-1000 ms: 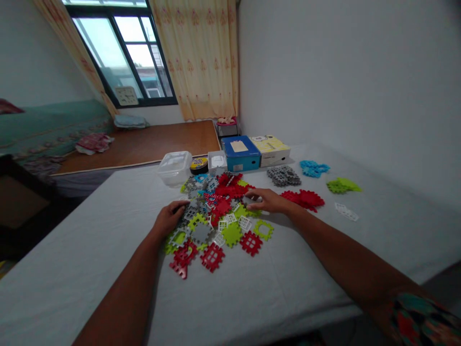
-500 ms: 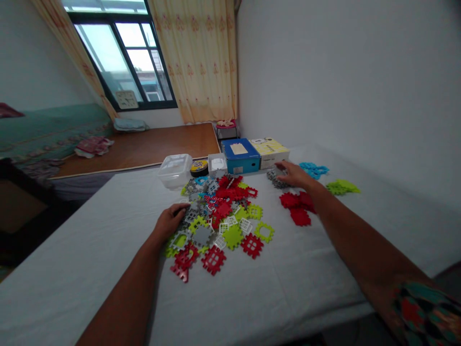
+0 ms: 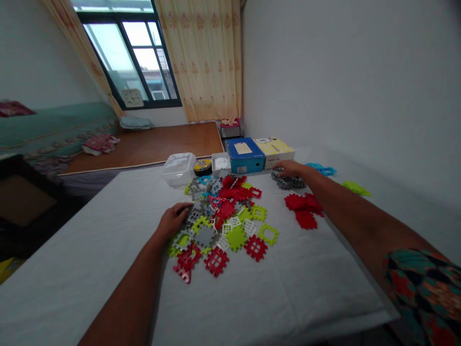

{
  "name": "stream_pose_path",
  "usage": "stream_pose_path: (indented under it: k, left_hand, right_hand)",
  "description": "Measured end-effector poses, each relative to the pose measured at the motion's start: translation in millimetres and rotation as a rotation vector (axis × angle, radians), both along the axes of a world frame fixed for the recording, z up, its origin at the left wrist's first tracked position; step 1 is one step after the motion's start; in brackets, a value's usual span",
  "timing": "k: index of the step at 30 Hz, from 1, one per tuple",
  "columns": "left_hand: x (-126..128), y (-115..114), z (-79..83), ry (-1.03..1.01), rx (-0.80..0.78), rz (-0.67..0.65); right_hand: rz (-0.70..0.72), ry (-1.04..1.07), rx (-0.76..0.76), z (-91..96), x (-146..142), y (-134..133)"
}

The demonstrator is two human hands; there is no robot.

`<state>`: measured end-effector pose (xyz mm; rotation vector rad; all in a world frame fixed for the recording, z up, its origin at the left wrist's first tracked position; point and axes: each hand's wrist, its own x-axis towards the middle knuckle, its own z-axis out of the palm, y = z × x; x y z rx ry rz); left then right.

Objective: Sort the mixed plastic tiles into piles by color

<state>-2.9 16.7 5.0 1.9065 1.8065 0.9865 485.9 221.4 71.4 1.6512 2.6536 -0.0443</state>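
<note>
The right hand [image 3: 290, 168] had crossed from the mixed pile [image 3: 227, 209] to the grey heap [image 3: 290, 183], near the far edge of the desk [image 3: 306, 278]. Its forearm [image 3: 342, 214] ran close by the red pieces [image 3: 306, 221], so a dropped elbow could have dragged them astray; pressing carelessly might have spilled the heap. That arm reached forward, knuckles up, fingers bent; I couldn't tell whether its grip held anything. The left hand [image 3: 173, 221] lay loosely curled against the pile's left side, its hold equally hidden.
</note>
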Motion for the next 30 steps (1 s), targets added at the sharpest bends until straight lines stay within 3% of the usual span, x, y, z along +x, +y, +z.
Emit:
stream_pose_path:
  k: [5,10,14,18,21,24,27,30]
  left_hand:
    - [1.2,-0.7,3.0,0.007,-0.010,0.000]
    - [0.9,-0.3,3.7,-0.001,-0.015,-0.004]
    - [0.7,-0.2,2.3,-0.015,-0.015,0.008]
    - [1.6,-0.1,1.8,-0.032,-0.004,0.002]
    - [1.9,0.5,2.1,-0.038,-0.001,0.001]
    - [1.7,0.8,2.7,-0.031,-0.007,-0.007]
    - [1.1,1.4,2.5,-0.017,-0.002,-0.002]
    - [-0.4,3.3,0.8,-0.006,-0.005,0.000]
  right_hand:
    - [0.019,0.036,0.034,6.6,-15.3,-23.9]
    - [0.207,0.211,0.038,-16.0,-71.0,-76.6]
    - [0.119,0.181,0.066,-39.2,-100.1,-99.6]
    - [0.090,0.179,0.054,-43.5,-100.7,-103.1]
    - [0.136,0.228,0.068,-30.8,-88.4,-108.7]
    - [0.185,0.341,0.116,-9.3,-58.2,-126.1]
    - [0.123,0.440,0.136,8.2,-6.6,-155.6]
    - [-0.031,0.464,0.110,8.0,51.1,-191.5]
